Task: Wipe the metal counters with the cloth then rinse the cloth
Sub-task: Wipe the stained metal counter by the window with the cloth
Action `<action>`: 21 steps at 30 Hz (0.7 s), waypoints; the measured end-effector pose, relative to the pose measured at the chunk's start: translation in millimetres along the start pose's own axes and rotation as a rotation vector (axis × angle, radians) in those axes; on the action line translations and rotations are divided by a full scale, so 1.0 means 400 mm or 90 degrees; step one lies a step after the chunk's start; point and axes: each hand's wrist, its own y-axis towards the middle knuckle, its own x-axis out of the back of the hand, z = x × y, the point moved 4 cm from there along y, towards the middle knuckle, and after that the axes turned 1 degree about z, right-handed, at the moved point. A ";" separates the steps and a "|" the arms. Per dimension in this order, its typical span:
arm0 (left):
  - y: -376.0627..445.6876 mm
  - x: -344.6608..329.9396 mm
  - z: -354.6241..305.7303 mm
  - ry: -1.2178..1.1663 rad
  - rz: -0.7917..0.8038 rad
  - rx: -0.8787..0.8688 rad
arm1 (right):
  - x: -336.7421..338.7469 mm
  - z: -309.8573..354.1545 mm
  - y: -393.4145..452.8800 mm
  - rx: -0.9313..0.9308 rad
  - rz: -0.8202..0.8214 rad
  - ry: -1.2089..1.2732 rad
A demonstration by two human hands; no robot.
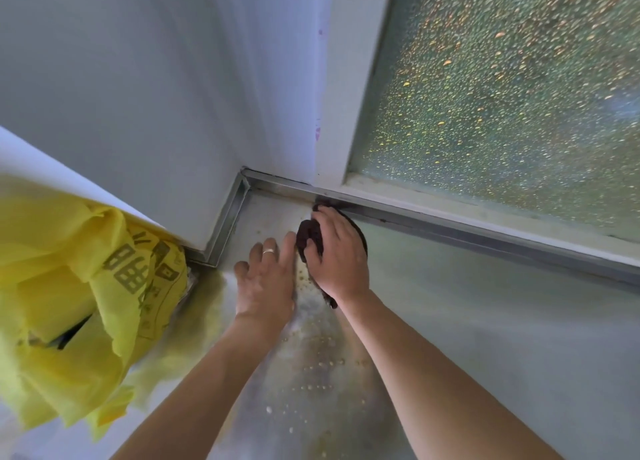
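A dark brown cloth (pixel 309 239) is bunched on the metal counter (pixel 467 314) close to the back corner. My right hand (pixel 341 255) lies on top of it with fingers curled round it, its fingertips near the counter's raised back rim (pixel 450 225). My left hand (pixel 266 279) lies flat on the counter just left of the cloth, fingers straight, a ring on one finger. Water droplets dot the metal between and below my forearms.
A yellow plastic bag (pixel 79 296) with dark printed characters stands on the counter at the left, against a white wall (pixel 138 95). A frosted glass window (pixel 502 95) in a white frame runs behind the back rim. The counter stretches away to the right.
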 end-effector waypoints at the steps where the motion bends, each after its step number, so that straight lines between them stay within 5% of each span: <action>1: 0.000 -0.001 -0.001 0.001 0.002 0.000 | -0.002 0.004 0.004 0.010 0.005 0.004; 10: -0.003 0.010 -0.004 -0.005 0.022 0.018 | 0.027 0.013 -0.047 0.073 0.014 0.067; 15: -0.010 0.009 0.032 -0.056 0.026 0.045 | 0.066 -0.046 -0.147 -0.132 -0.137 -0.010; 21: 0.001 0.003 0.065 -0.084 0.051 0.076 | 0.004 -0.018 -0.039 -0.025 -0.009 -0.005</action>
